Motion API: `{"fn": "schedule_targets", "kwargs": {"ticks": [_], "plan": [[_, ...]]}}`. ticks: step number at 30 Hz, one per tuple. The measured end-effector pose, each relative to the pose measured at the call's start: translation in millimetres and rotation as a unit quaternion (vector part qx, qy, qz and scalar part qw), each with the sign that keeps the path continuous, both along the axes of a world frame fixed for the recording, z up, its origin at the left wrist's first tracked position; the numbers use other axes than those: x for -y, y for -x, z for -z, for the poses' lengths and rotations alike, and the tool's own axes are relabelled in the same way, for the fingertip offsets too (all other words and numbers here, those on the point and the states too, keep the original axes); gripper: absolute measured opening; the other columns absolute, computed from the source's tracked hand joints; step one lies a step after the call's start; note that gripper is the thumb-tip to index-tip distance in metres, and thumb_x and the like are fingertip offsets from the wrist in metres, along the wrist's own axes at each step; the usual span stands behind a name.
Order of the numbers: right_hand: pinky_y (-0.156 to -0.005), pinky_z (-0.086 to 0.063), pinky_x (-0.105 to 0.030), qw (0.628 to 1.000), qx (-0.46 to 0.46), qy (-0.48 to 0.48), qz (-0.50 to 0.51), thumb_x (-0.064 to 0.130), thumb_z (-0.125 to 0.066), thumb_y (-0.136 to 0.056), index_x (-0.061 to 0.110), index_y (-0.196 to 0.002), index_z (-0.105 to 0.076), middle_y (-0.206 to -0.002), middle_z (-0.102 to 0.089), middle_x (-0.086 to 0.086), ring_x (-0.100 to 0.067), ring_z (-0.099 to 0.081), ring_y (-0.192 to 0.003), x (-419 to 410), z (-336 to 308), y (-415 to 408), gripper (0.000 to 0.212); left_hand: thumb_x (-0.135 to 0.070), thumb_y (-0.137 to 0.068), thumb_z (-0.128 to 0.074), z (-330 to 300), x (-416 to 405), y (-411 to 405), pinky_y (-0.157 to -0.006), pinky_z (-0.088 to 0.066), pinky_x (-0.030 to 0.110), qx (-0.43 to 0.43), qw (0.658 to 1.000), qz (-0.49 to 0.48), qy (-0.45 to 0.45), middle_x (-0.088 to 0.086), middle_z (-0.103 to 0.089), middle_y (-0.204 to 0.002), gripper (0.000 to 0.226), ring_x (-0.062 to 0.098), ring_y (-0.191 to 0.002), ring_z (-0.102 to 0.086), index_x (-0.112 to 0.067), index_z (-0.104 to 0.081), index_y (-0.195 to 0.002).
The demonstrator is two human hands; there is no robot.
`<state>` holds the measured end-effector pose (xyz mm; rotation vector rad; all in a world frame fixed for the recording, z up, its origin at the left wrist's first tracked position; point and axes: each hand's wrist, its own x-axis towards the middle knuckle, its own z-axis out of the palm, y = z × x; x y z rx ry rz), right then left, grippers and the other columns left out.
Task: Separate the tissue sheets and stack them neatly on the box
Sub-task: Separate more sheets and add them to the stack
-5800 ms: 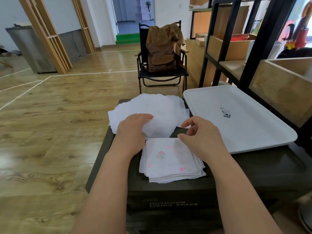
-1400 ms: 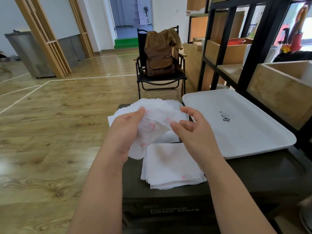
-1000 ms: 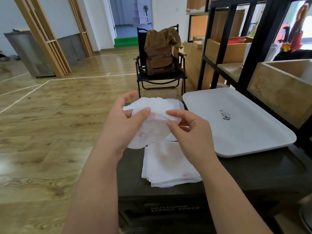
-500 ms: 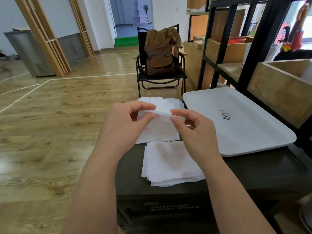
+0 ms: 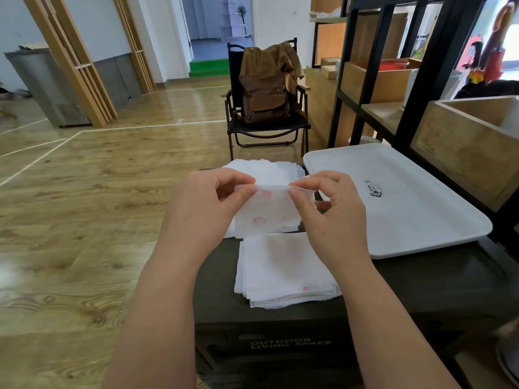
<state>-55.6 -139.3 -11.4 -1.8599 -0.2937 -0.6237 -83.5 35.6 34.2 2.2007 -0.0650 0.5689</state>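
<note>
left hand (image 5: 205,209), right hand (image 5: 331,211): pinching tissue sheet (image 5: 266,214) | top edge level, left-right

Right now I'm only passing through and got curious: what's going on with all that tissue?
A person is separating tissue sheets by hand. The left hand and right hand each pinch a top corner of one pink-printed sheet, held up above the dark box. A stack of tissues lies on the box below it, and a looser white pile sits farther back. The white tray beside them holds no tissue.
</note>
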Motion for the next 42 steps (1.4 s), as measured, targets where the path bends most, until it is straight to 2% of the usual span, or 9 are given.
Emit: {"fn": "schedule_targets", "kwargs": {"ticks": [3, 6, 12, 15, 18, 27, 34, 38, 42], "plan": [[-0.083, -0.046, -0.016, 1.0, -0.006, -0.023, 0.002, 0.036, -0.066, -0.089, 0.049, -0.082, -0.059, -0.109, -0.049, 0.03, 0.003, -0.049, -0.111, 1, -4, 1, 0.016, -0.033, -0.084, -0.075, 1, -1, 0, -0.057, -0.039, 0.008, 0.009, 1.0, -0.022, -0.009, -0.025, -0.067, -0.081, 0.011, -0.008, -0.07, -0.058, -0.04, -0.072, -0.076], [-0.068, -0.051, -0.015, 0.996, -0.025, -0.073, -0.043, 0.034, -0.062, -0.092, 0.04, -0.084, -0.063, -0.086, -0.064, 0.022, 0.002, -0.059, -0.09, 4, -7, 4, 0.01, -0.035, -0.088, -0.069, 1, 1, -1, -0.061, -0.04, 0.009, 0.012, 1.0, -0.012, -0.007, -0.024, -0.062, -0.098, 0.011, -0.008, -0.084, -0.06, -0.039, -0.066, -0.079], [-0.057, -0.05, -0.033, 0.982, -0.126, -0.124, -0.063, 0.041, -0.061, -0.092, 0.034, -0.083, -0.068, -0.077, -0.067, -0.008, -0.023, -0.061, -0.066, 12, -18, 8, 0.013, -0.03, -0.096, -0.06, -2, 5, 0, -0.062, -0.047, 0.024, -0.061, 0.99, 0.106, 0.064, -0.003, -0.065, -0.064, 0.011, 0.006, -0.058, -0.06, -0.036, -0.059, -0.087], [-0.049, -0.052, -0.025, 0.961, -0.264, -0.053, -0.064, 0.04, -0.061, -0.09, 0.03, -0.077, -0.069, -0.066, -0.069, 0.009, -0.007, -0.061, -0.053, 22, -14, 5, 0.019, -0.031, -0.094, -0.063, 6, 1, -4, -0.056, -0.045, 0.015, -0.142, 0.984, 0.104, 0.026, -0.012, -0.062, -0.056, 0.009, -0.001, -0.053, -0.059, -0.039, -0.059, -0.092], [-0.051, -0.044, -0.019, 0.931, -0.35, 0.083, -0.065, 0.035, -0.061, -0.091, 0.021, -0.079, -0.069, -0.077, -0.07, 0.001, -0.008, -0.059, -0.059, 26, 1, 2, 0.02, -0.033, -0.092, -0.066, 22, -2, -9, -0.06, -0.044, 0.022, -0.241, 0.965, 0.072, -0.067, -0.013, -0.065, -0.063, 0.009, 0.001, -0.062, -0.062, -0.038, -0.059, -0.095], [-0.052, -0.031, -0.017, 0.918, -0.321, 0.234, 0.017, 0.037, -0.066, -0.088, 0.029, -0.073, -0.057, -0.076, -0.056, 0.014, -0.001, -0.051, -0.067, 19, 17, -5, 0.02, -0.035, -0.09, -0.068, 39, -4, -17, -0.054, -0.039, 0.021, -0.346, 0.928, 0.037, -0.134, -0.009, -0.07, -0.066, 0.019, -0.006, -0.054, -0.062, -0.036, -0.051, -0.098], [-0.054, -0.031, -0.016, 0.947, -0.263, 0.183, 0.032, 0.032, -0.073, -0.082, 0.029, -0.078, -0.058, -0.073, -0.056, 0.013, -0.001, -0.051, -0.068, 20, 13, -5, 0.017, -0.024, -0.088, -0.07, 49, -16, -27, -0.067, -0.041, 0.024, -0.128, 0.982, -0.058, -0.126, -0.013, -0.06, -0.094, 0.035, 0.007, -0.087, -0.058, -0.032, -0.051, -0.116], [-0.055, -0.033, -0.014, 0.975, -0.194, 0.101, 0.048, 0.032, -0.071, -0.084, 0.032, -0.082, -0.058, -0.069, -0.056, 0.011, -0.003, -0.053, -0.065, 17, 6, -5, 0.013, -0.013, -0.084, -0.065, 58, -20, -32, -0.109, -0.035, 0.037, -0.163, 0.962, 0.024, -0.217, -0.012, -0.049, -0.139, 0.064, 0.014, -0.134, -0.039, -0.035, -0.043, -0.141], [-0.055, -0.033, -0.012, 0.981, -0.167, 0.085, 0.051, 0.03, -0.069, -0.087, 0.031, -0.082, -0.06, -0.068, -0.056, 0.012, -0.003, -0.053, -0.064, 16, 5, -4, 0.01, -0.019, -0.09, -0.059, 66, -20, -35, -0.116, -0.017, 0.041, -0.189, 0.947, 0.032, -0.256, -0.013, -0.04, -0.15, 0.066, 0.016, -0.146, -0.023, -0.042, -0.034, -0.147]]}}
